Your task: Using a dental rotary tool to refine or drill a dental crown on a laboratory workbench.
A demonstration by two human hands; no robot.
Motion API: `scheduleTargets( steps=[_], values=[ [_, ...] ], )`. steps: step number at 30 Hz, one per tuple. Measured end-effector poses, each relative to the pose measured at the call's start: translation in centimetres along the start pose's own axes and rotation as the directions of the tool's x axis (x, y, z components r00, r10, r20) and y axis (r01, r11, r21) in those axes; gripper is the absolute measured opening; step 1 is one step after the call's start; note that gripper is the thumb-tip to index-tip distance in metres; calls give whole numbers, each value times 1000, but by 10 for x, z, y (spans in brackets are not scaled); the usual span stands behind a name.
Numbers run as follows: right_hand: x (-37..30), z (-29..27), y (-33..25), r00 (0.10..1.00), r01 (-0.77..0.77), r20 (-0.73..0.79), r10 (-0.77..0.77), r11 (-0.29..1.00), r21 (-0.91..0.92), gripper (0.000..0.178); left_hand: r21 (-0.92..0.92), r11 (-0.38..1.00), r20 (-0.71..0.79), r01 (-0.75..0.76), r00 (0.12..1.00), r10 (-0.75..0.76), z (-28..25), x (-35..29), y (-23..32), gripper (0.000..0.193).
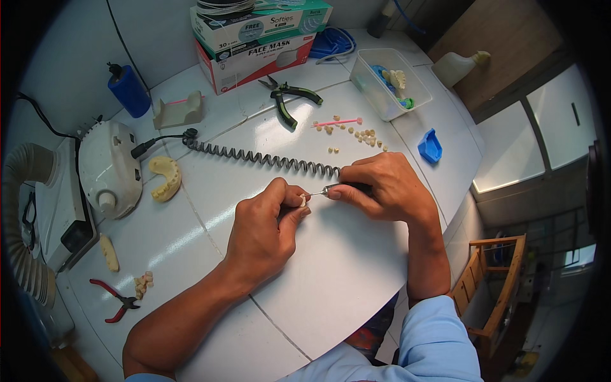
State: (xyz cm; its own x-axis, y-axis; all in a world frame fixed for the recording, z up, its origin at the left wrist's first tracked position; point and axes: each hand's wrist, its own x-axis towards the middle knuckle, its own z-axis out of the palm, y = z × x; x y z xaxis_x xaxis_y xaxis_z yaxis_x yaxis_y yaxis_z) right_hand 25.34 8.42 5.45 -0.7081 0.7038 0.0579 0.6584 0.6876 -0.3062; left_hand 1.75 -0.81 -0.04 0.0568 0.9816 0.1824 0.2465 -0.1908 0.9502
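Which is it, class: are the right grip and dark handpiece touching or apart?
Touching. The head view shows the right grip closed around the dark handpiece, thumb against its front end.

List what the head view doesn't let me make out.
- Head view: part of the small cream piece, covered by the left hand's grip.
- Head view: much of the rotary handpiece, covered by the right hand's grip.
- Head view: whether the handpiece's thin tip touches the piece; too small.
- Head view: the wire coil's top, cut off by the upper edge.
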Motion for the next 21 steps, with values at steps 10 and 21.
scheduleTargets(
  steps=[10, 21],
  values=[
    [-1, -1, 0, 1000, -9, 14, 9, 1000, 3, 50, 14, 1000, -2, -6, 1000, 6, 0, 0, 0, 11],
    [-1, -2, 0, 1000, -18, 11, 18, 1000, 7, 50, 14, 1000, 5, -9, 1000, 9, 0, 1, 0, 12]
  ],
)
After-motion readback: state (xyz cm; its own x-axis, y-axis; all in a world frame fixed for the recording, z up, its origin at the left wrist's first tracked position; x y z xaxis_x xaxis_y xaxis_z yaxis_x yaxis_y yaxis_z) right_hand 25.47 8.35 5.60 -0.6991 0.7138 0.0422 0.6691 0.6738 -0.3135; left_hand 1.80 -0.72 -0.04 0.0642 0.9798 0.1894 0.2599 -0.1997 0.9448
